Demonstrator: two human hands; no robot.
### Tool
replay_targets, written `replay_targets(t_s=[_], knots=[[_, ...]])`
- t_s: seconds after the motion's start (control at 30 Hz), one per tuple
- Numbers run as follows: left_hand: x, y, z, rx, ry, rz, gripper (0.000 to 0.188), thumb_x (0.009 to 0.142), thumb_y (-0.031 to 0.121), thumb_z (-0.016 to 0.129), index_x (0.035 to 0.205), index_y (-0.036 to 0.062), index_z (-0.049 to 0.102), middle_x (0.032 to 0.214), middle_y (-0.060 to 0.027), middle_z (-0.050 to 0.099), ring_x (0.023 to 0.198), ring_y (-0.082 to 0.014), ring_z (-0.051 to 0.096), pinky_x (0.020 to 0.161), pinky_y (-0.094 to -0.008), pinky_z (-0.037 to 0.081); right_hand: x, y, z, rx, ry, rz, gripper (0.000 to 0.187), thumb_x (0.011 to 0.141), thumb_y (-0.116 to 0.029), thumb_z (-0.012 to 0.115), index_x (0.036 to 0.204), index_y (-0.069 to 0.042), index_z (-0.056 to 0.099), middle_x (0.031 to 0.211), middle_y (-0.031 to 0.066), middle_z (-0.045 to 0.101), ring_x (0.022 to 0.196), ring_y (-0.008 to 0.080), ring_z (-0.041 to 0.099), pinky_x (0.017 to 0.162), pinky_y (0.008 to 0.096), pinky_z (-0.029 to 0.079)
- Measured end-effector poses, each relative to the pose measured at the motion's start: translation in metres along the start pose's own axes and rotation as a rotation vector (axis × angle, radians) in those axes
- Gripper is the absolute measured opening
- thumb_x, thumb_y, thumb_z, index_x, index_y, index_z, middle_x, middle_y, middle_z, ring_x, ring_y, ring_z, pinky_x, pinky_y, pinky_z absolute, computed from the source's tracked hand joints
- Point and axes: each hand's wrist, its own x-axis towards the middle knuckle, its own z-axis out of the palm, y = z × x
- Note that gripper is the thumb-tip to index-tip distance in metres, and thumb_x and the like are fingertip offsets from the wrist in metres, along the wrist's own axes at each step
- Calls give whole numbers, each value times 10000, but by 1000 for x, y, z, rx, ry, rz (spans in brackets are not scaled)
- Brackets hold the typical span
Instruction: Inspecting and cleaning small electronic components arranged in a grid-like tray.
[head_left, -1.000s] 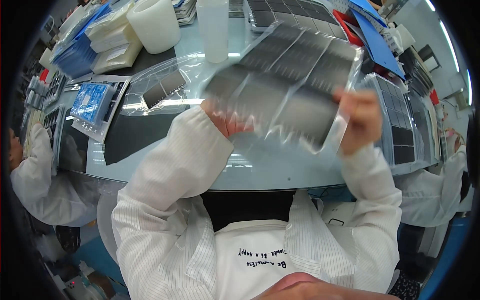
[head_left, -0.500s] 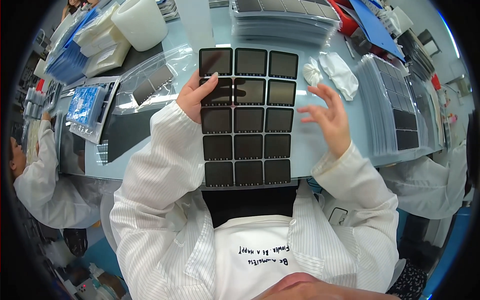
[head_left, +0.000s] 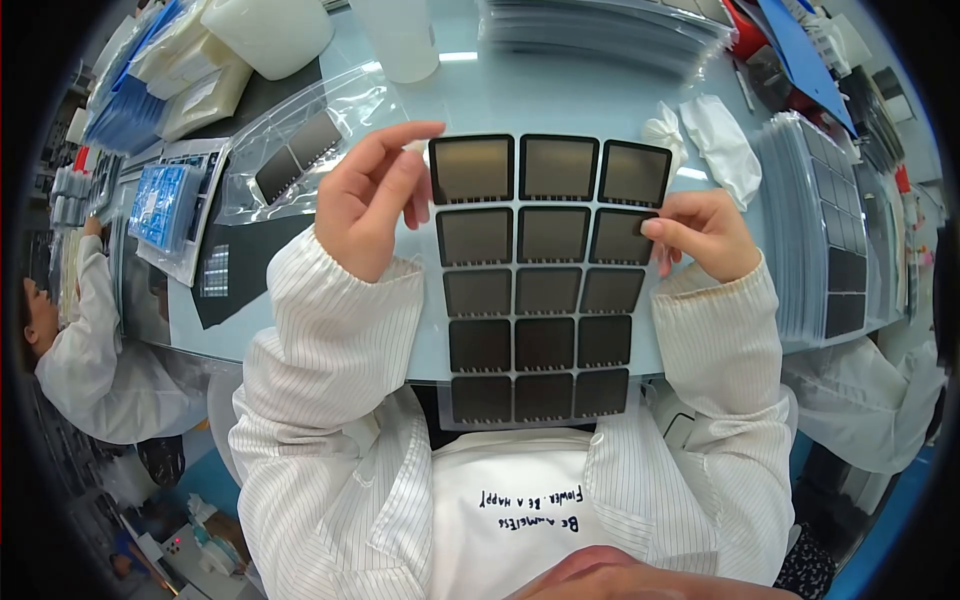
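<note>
A clear sheet of dark rectangular panels [head_left: 553, 235], set in three columns and several rows, is held up in front of me, its near end over the table's front edge. My right hand [head_left: 705, 232] pinches its right edge beside the second row, thumb on top. At the upper left corner of the sheet is my left hand [head_left: 372, 195], index finger stretched along the corner and thumb apart from it. Its other fingers curl beside the sheet's left edge; whether they touch it I cannot tell.
Stacks of similar sheets stand at the right [head_left: 815, 230] and far side [head_left: 600, 45]. A crumpled white cloth [head_left: 722, 150] lies behind my right hand. Left are a clear bag [head_left: 300, 155] with dark panels and a blue pack [head_left: 168, 205]. A co-worker [head_left: 90, 340] sits far left.
My right hand has come in and taken hold of the sheet's right edge. My left hand has loosened its grip on the left edge. The sheet has shifted right and toward me.
</note>
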Motion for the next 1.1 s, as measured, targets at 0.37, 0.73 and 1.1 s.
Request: replay_targets(t_s=[0.37,0.73,1.1], knots=[[-8,4,5,121,0,170,252,980,111,430,1124,3,606,596,16,538,481,-28,453,448,-162,331,-12,-8,-3,62,-142,-50,169,806,5,647,665,26,558,579,125,613,535,209,663,454,255,504],[-10,7,4,164,32,206,248,974,115,438,1109,10,618,586,28,539,466,-20,457,437,-159,319,-11,-6,-5,82,-175,-101,165,802,22,648,675,29,545,594,152,622,557,224,667,471,298,530],[-11,4,2,179,36,235,253,975,120,432,1104,9,619,591,26,546,450,-17,453,426,-159,307,-10,-3,-6,79,-205,-138,177,795,0,674,681,28,541,609,156,631,539,209,656,476,291,520]])
